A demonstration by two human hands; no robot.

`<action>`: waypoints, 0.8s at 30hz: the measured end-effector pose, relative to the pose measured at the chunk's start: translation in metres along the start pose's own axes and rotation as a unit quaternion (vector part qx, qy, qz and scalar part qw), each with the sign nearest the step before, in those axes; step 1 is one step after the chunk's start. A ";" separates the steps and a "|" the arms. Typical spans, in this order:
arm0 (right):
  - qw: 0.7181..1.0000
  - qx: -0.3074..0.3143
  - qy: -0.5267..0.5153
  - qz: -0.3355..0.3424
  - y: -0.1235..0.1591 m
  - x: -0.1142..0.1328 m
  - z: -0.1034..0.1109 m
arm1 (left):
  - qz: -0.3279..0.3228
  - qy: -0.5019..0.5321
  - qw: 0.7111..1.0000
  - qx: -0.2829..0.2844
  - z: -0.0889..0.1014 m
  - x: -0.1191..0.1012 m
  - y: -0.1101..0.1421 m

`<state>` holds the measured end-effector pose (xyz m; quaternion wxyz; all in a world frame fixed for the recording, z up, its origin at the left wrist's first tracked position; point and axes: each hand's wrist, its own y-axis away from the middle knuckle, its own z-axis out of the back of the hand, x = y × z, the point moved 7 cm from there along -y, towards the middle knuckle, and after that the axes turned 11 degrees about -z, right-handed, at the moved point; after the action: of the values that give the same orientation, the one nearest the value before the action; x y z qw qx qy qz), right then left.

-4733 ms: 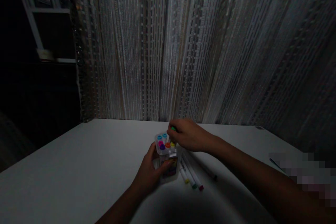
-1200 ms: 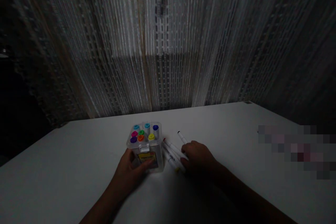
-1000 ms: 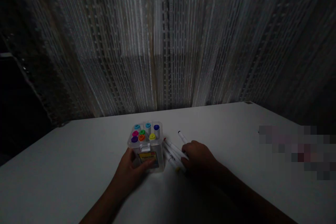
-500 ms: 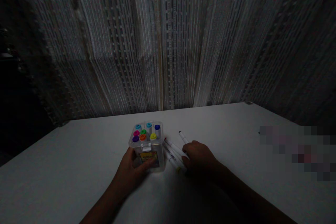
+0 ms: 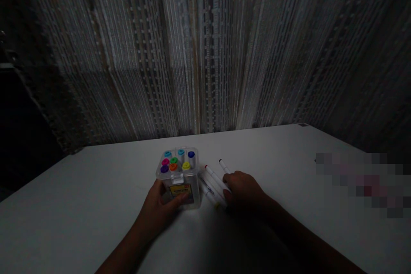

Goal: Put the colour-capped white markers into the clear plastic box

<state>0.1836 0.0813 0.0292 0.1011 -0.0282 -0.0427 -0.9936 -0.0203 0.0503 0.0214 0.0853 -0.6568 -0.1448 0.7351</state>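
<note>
A clear plastic box point(image 5: 195, 190) stands upright on the table with several capped markers point(image 5: 173, 161) in it, their caps blue, pink, green, purple, orange and yellow. My left hand point(image 5: 159, 205) is wrapped round its near left side, thumb across the yellow label. Just right of the box, several white markers point(image 5: 210, 192) lie on the tabletop. My right hand point(image 5: 242, 190) is closed over them, its fingers round a white marker point(image 5: 224, 166) with a dark tip. A red-tipped marker point(image 5: 214, 175) reaches under the same hand. Its fingertips are partly hidden.
The white table point(image 5: 96, 188) runs back to a striped, textured curtain point(image 5: 205, 51). At the right of the table is a pixelated patch point(image 5: 366, 184) whose content I cannot make out. The light is dim.
The red-tipped marker has shifted slightly up and right beside my right hand. My left hand stays on the box, which stands almost as before.
</note>
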 end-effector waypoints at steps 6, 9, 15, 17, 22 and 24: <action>1.000 -0.010 0.006 0.006 0.001 0.000 0.002 | 0.026 -0.020 0.999 -0.024 0.004 0.005 -0.001; 1.000 -0.005 0.004 0.001 0.002 -0.001 0.004 | 0.036 -0.015 0.999 -0.026 0.003 0.007 -0.001; 1.000 0.004 -0.001 0.009 0.002 0.000 0.003 | 0.012 -0.011 0.998 -0.057 0.001 0.002 0.003; 1.000 -0.008 -0.002 0.013 0.002 0.001 0.004 | 0.009 -0.016 0.999 -0.051 0.000 0.001 0.003; 1.000 -0.014 0.013 0.024 0.005 0.004 0.005 | 0.015 -0.028 0.999 -0.041 0.002 0.007 0.003; 0.999 -0.011 0.019 0.028 0.006 0.005 0.006 | 0.025 -0.034 0.999 -0.033 0.004 0.010 0.002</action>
<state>0.1807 0.0747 0.0358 0.1289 -0.0111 -0.0294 -0.9912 -0.0255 0.0510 0.0114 0.0406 -0.6371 -0.1554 0.7539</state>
